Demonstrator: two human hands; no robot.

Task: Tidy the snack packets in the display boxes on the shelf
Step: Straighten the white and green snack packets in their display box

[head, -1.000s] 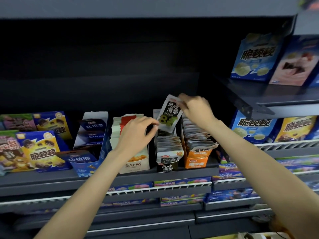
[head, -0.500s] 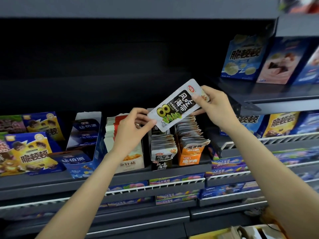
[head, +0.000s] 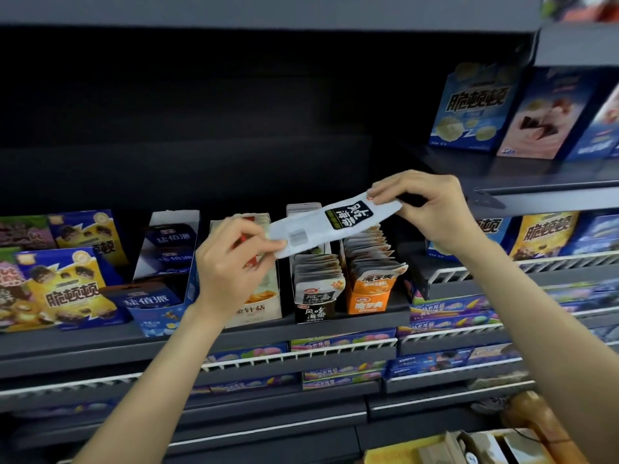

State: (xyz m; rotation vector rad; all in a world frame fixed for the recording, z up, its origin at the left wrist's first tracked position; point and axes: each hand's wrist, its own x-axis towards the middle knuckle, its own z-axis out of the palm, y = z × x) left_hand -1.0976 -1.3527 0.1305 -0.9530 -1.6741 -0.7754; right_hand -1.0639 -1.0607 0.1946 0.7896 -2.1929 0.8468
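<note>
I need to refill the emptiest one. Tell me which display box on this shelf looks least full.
The blue display box, left of the cream one: only its bare inside shows, while the black box and orange box are packed.

Both hands hold one white snack packet in the air: the left hand pinches its lower end, the right hand pinches its upper end. Directly below the packet stand a black display box and an orange display box, each full of upright packets. A cream display box shows behind the left hand, on the same shelf.
</note>
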